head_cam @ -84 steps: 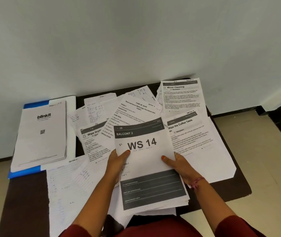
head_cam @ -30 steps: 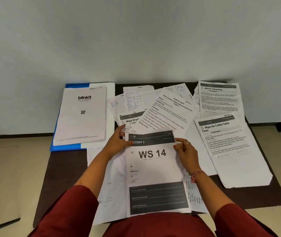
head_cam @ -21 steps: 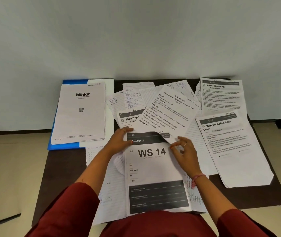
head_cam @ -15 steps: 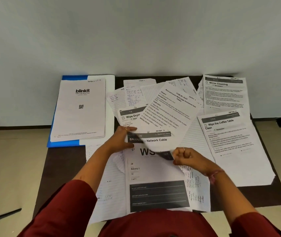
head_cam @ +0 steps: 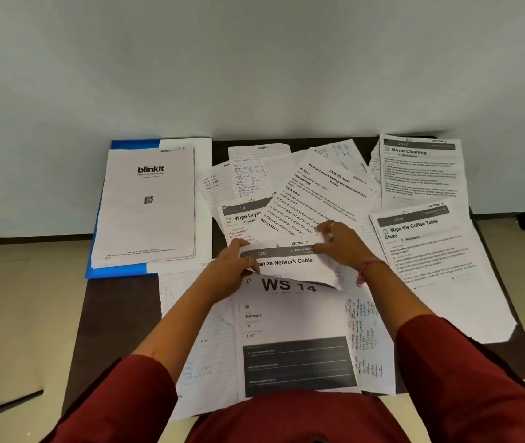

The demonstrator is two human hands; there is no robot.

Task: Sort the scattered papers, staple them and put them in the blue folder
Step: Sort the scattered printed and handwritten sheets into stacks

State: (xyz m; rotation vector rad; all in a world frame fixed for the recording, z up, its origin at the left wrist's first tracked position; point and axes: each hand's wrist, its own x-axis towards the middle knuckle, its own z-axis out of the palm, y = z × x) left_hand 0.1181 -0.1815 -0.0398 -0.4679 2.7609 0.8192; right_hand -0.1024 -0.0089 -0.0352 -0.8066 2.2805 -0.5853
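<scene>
at the frame's centre the left hand (head_cam: pixel 234 266) pinches the left edge of a white printed sheet headed "network cable" (head_cam: pixel 290 262), and the right hand (head_cam: pixel 339 243) grips its curled right edge, above the white "ws 14" sheet (head_cam: pixel 290 318). the blue flat folder (head_cam: pixel 117 270) lies upper left on the dark brown table (head_cam: pixel 117 311), under a white "blinkit" booklet (head_cam: pixel 149 203).

Thin white paper sheets (head_cam: pixel 325 187) with creased edges, shiny blue plastic folder (head_cam: pixel 133 144) far left, smooth dark matt table (head_cam: pixel 120 302)
</scene>
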